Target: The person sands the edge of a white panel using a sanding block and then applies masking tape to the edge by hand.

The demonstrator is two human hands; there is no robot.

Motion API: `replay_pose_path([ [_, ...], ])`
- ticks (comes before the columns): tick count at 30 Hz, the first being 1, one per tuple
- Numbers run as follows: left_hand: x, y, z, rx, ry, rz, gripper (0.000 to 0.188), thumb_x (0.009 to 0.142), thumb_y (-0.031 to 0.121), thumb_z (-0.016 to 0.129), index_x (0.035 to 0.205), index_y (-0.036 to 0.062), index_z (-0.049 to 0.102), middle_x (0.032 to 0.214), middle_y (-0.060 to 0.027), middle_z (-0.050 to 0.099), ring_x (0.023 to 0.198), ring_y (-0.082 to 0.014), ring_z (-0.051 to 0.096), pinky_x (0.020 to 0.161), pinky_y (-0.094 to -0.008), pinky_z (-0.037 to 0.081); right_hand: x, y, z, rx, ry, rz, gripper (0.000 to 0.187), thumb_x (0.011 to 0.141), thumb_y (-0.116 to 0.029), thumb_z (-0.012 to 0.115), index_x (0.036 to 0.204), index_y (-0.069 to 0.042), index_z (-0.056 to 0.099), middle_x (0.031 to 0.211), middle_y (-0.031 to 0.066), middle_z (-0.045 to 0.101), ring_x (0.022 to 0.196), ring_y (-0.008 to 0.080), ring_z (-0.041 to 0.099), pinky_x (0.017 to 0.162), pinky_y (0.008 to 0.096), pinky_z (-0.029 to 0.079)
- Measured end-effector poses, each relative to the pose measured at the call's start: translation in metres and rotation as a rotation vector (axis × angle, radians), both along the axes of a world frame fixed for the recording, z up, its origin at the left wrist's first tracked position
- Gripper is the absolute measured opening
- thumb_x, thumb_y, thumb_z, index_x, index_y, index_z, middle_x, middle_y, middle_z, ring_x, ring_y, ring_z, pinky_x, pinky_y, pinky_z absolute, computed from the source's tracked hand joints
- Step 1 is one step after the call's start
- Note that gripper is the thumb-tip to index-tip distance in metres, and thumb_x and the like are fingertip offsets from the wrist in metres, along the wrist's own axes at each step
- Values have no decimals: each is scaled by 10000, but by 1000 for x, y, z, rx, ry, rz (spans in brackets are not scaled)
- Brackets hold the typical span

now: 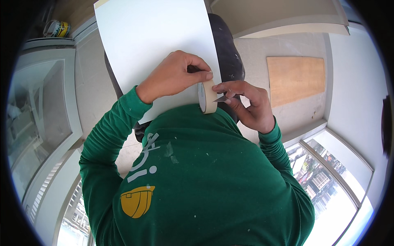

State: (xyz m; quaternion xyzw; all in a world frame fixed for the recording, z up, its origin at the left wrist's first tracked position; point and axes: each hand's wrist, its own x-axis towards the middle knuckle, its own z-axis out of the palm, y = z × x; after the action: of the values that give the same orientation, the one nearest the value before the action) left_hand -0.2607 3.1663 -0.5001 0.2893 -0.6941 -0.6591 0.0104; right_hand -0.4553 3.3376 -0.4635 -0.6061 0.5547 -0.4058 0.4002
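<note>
A white board point(152, 37) lies across my lap, its near edge by my green top. Over its right side, a roll of cream masking tape point(210, 96) stands on edge against my belly. My left hand point(176, 76) is closed, thumb and finger pinching the tape at the top of the roll. My right hand point(251, 102) is closed on a small pointed metal blade point(221, 99), its tip toward the roll. A fingertip of that hand touches or nearly touches the roll's right side. Any handle of the blade is hidden.
A light brown wooden panel point(296, 80) lies on the floor to the right. Beige boards point(283, 16) jut in at the far right. A paint-marked bucket point(57, 29) stands at the far left, near a glazed door point(43, 94). Windows point(328, 172) are at the near right.
</note>
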Motion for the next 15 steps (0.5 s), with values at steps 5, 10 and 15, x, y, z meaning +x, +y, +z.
replay_pose_path([
  [5,-2,10,-4,57,40,32,186,954,140,780,1056,-15,791,924,-74,763,862,-126,680,816,-284,564,-4,2,-4,-36,-10,-64,243,900,118,688,1110,-3,663,1117,122,775,942,247,781,804,336,640],
  [10,-5,-1,13,80,-105,-24,221,971,195,765,1058,-5,795,883,-49,742,773,-110,628,729,-274,540,-15,-11,-6,-18,167,-208,159,900,47,751,1044,-8,715,975,100,788,849,221,784,738,310,622],
  [15,-3,-7,11,2,-87,-68,220,989,203,738,1054,1,796,861,-40,735,733,-105,608,687,-270,525,-15,-16,-3,-81,244,-96,183,878,38,775,1045,-22,732,987,101,785,836,237,773,690,320,615],
])
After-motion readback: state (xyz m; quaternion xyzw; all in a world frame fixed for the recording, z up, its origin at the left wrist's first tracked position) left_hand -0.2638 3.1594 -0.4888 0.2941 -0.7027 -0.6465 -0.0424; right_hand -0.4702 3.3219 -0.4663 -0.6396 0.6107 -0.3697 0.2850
